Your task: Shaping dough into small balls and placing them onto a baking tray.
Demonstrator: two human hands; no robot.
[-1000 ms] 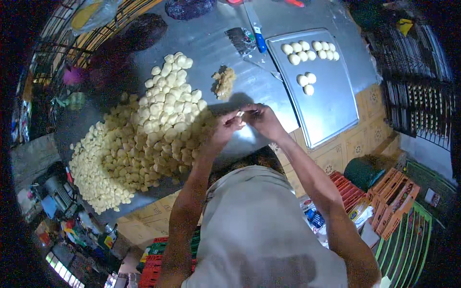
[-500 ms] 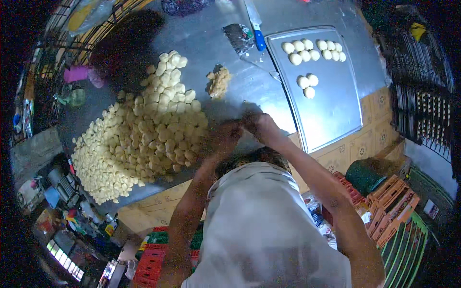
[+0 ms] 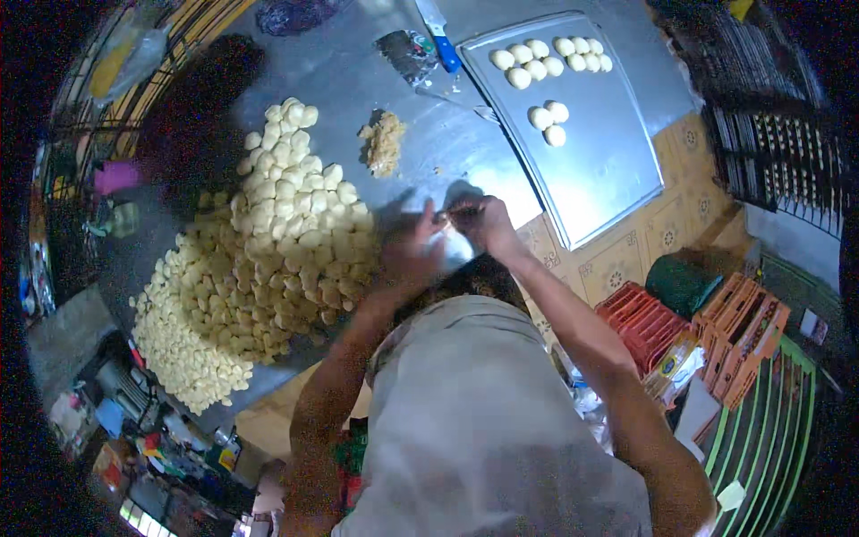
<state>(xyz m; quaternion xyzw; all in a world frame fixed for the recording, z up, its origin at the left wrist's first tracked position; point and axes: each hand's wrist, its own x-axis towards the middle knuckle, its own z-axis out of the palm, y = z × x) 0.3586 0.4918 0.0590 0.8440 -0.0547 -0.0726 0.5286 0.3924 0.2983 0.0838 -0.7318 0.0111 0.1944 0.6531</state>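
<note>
My left hand (image 3: 420, 243) is blurred by motion, its fingertips close to my right hand (image 3: 479, 219) over the steel table's front edge. My right hand's fingers are curled round something small, too hidden to name. Left of them spreads a large heap of pale dough pieces (image 3: 295, 183), partly in shadow. Just beyond my hands lies a lumpy tan mound of mashed stuff (image 3: 385, 143). To the right, a metal tray (image 3: 599, 170) bears several round dough balls (image 3: 537, 72) in small groups.
A blue-handled knife (image 3: 447, 54), a dark scraper (image 3: 403, 58) and a thin utensil (image 3: 465, 107) lie at the back. A dark purple bag (image 3: 286, 13) is behind them. Red crates (image 3: 626, 322), orange crates (image 3: 738, 336) and dark racks (image 3: 778, 161) stand right, machinery (image 3: 130, 389) lower left.
The view has shifted, so the table sits further left in the picture. My left hand's fingers have moved from pinching beside my right hand into a blurred, more upright position.
</note>
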